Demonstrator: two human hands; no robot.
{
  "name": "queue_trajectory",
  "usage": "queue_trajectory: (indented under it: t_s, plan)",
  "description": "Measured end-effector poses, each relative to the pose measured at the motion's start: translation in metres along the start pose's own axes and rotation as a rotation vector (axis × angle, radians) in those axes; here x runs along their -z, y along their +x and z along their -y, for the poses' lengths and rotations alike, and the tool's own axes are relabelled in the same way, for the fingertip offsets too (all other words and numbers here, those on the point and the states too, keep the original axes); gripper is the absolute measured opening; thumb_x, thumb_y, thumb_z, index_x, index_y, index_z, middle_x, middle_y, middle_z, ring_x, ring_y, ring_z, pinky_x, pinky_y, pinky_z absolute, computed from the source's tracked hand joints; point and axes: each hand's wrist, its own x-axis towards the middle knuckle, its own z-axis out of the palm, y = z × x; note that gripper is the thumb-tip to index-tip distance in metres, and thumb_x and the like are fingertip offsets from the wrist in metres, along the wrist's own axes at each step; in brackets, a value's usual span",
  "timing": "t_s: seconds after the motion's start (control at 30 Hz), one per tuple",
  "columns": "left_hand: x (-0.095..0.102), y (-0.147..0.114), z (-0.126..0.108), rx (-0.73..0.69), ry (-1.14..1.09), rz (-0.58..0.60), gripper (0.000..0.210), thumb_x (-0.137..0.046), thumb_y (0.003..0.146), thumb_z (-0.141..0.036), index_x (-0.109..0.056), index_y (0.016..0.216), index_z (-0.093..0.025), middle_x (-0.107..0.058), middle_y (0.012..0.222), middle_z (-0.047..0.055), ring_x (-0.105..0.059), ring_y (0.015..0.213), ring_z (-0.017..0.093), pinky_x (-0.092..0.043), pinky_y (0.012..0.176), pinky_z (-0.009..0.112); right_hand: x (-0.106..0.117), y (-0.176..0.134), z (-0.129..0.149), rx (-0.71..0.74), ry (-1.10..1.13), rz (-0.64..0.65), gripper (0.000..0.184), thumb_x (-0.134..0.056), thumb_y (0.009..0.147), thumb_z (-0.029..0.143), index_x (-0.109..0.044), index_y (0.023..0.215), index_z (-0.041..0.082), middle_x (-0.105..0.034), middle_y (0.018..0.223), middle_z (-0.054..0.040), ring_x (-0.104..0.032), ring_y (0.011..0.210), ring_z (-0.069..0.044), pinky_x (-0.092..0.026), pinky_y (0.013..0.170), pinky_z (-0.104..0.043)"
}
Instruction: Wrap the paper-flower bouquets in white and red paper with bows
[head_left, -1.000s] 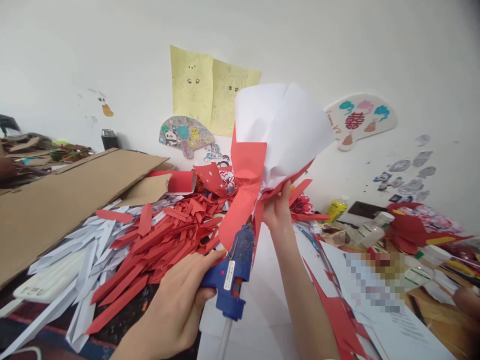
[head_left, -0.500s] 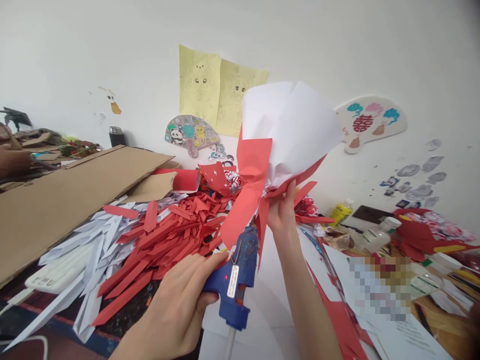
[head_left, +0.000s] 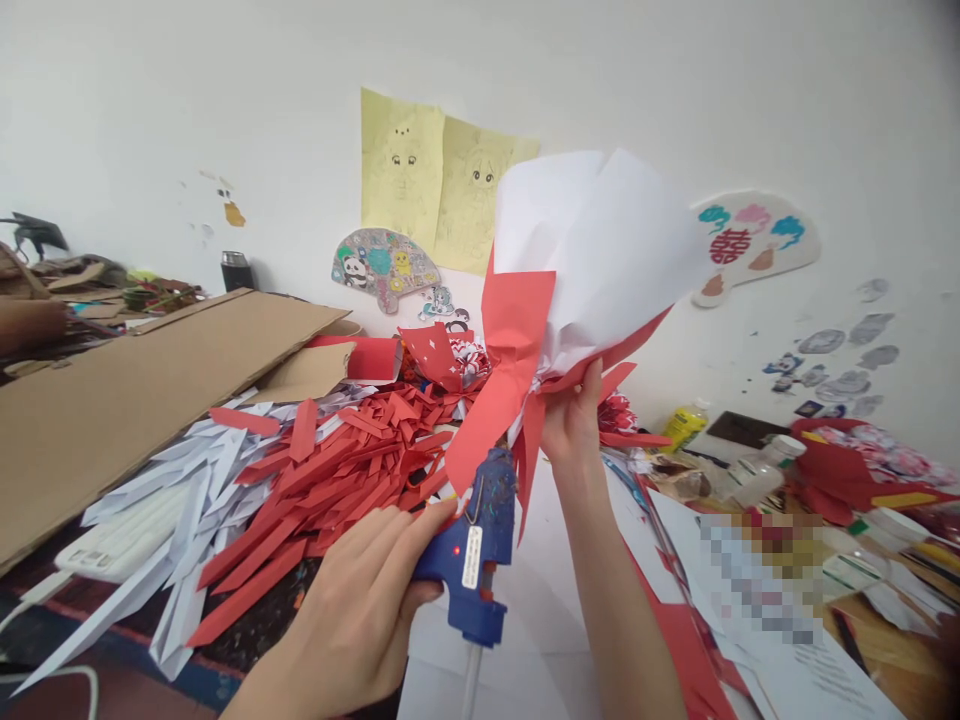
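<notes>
My left hand [head_left: 367,585] is closed round the handle of a blue hot glue gun [head_left: 484,545], whose small red light is lit. A clear glue stick [head_left: 471,680] sticks out of its back end. The gun's nozzle points up at the lower folds of a paper bouquet wrap [head_left: 592,250], white above with red paper [head_left: 517,320] folded round it. My right hand [head_left: 574,420] grips the gathered neck of this wrap from the right, thumb up; some of its fingers are hidden behind the paper. The nozzle tip is close to the red paper, and I cannot tell whether they touch.
Folded red paper strips [head_left: 337,480] and white strips [head_left: 172,510] are heaped at left, beside a white power bank [head_left: 124,535]. A long cardboard sheet [head_left: 150,400] lies behind them. Bottles, including a yellow one [head_left: 684,425], and papers crowd the right. Another person's hand [head_left: 30,325] shows far left.
The paper wrap and my right hand have shifted slightly to the right and tilted. The glue gun has moved slightly too, its nozzle still by the neck of the wrap.
</notes>
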Motion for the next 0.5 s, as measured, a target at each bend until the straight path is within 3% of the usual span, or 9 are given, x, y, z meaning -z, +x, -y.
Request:
queue_trajectory:
  t_s: [0.1,0.23,0.5]
  plan:
    - [-0.004,0.001,0.0,0.021,0.006,-0.02,0.043,-0.032,0.102,-0.034,-0.041,0.139,-0.014,-0.063,0.1,0.011,-0.058,0.086,0.02,-0.047,0.078,0.031,0.0,0.0,-0.001,0.008,-0.024,0.011,0.032,-0.057,0.08,0.062,-0.066,0.096,0.035,-0.069,0.119,0.0035,-0.059,0.122,-0.022,-0.05,0.103,-0.042]
    - [-0.009,0.004,-0.001,0.038,-0.026,-0.068,0.042,-0.028,0.103,-0.036,-0.042,0.136,-0.014,-0.064,0.1,0.011,-0.06,0.087,0.019,-0.048,0.078,0.03,0.0,0.001,-0.004,-0.006,-0.016,0.016,0.046,-0.062,0.078,0.066,-0.066,0.104,0.029,-0.072,0.106,-0.0031,-0.066,0.108,-0.026,-0.059,0.089,-0.045]
    - [-0.011,0.016,-0.005,0.048,-0.001,-0.186,0.037,-0.025,0.103,-0.039,-0.047,0.122,-0.016,-0.067,0.095,0.01,-0.065,0.079,0.018,-0.051,0.069,0.026,-0.011,0.0,-0.006,-0.069,0.082,0.035,0.043,-0.062,0.081,0.061,-0.063,0.109,0.028,-0.068,0.119,-0.0017,-0.065,0.11,-0.023,-0.058,0.091,-0.039]
